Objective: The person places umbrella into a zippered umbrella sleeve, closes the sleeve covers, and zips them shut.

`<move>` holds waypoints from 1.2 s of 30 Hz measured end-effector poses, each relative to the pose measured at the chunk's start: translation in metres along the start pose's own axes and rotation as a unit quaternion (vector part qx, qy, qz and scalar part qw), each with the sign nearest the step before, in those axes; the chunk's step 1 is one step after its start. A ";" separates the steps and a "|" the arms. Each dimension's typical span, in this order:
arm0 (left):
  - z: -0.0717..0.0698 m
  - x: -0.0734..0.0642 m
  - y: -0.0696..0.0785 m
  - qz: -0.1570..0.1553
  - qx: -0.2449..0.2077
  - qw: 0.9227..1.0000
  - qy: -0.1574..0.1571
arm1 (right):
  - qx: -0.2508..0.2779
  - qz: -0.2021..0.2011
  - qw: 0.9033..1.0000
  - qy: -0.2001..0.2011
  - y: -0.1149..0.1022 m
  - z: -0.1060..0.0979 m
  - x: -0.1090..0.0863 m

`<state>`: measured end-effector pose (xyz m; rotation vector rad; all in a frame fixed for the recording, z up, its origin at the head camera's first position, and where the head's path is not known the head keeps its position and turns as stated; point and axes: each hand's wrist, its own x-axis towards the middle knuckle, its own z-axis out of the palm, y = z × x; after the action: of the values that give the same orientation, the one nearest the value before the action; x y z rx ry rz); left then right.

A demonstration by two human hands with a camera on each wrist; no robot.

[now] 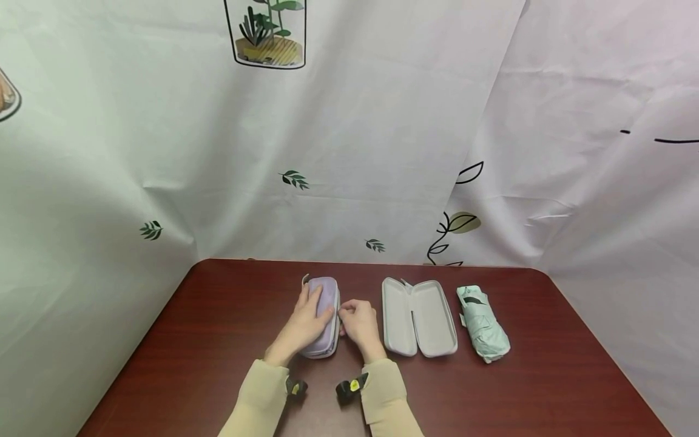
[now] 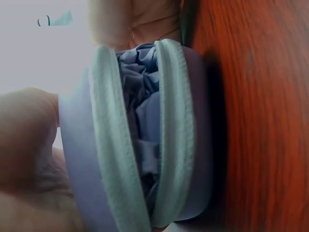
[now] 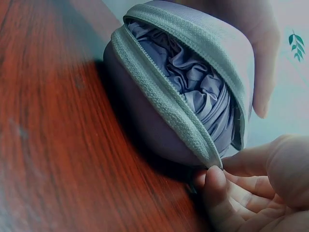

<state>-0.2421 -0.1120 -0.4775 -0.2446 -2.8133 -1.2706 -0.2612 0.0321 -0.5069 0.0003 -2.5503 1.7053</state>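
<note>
A lavender zip case (image 1: 328, 292) lies left of the table's middle. Crumpled purple fabric (image 3: 195, 79) fills it and shows through the partly undone zip. My left hand (image 1: 306, 318) rests over the lid, its fingers stretched along the top and the thumb near the right edge. At the case's right side is my right hand (image 1: 359, 325). Its thumb and forefinger pinch the zipper (image 3: 210, 157) at the lower end of the gap, in the right wrist view. The fingertips cover the slider.
To the right lies a second case (image 1: 433, 315), spread flat with its pale lining facing up. Further right is a mint-green folded umbrella (image 1: 483, 325). The reddish-brown table (image 1: 218, 340) meets a white printed curtain (image 1: 349, 139) at the back and sides.
</note>
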 end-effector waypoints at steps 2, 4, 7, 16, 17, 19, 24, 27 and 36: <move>0.001 -0.001 0.001 0.001 0.007 1.000 0.004 | 0.002 0.000 1.000 -0.001 0.000 0.000 0.000; 0.002 -0.002 0.002 0.001 0.013 1.000 0.007 | 0.003 0.001 1.000 -0.001 -0.001 0.000 0.000; 0.004 -0.003 0.004 -0.002 0.021 1.000 0.010 | 0.002 0.001 1.000 0.000 0.000 0.000 0.000; 0.012 -0.003 0.006 0.004 0.036 0.999 0.033 | -0.003 -0.016 1.000 0.008 0.002 0.001 0.000; 0.012 -0.003 0.006 0.005 0.039 0.999 0.035 | -0.002 -0.018 1.000 0.008 0.003 0.001 0.000; 0.014 -0.003 0.006 0.005 0.044 0.998 0.039 | 0.000 -0.020 1.000 0.007 0.003 0.001 0.000; 0.017 -0.002 0.005 -0.005 0.072 0.997 0.035 | -0.002 -0.021 1.000 0.006 0.002 0.000 0.000; 0.019 -0.003 0.006 -0.011 0.092 0.995 0.029 | -0.004 -0.023 1.000 0.006 0.001 0.000 -0.001; 0.020 -0.004 0.008 -0.012 0.107 0.994 0.022 | -0.011 -0.015 1.000 0.009 0.000 0.001 0.000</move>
<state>-0.2368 -0.0922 -0.4853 -0.1715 -2.8921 -0.9547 -0.2610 0.0314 -0.5068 0.0222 -2.5427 1.6591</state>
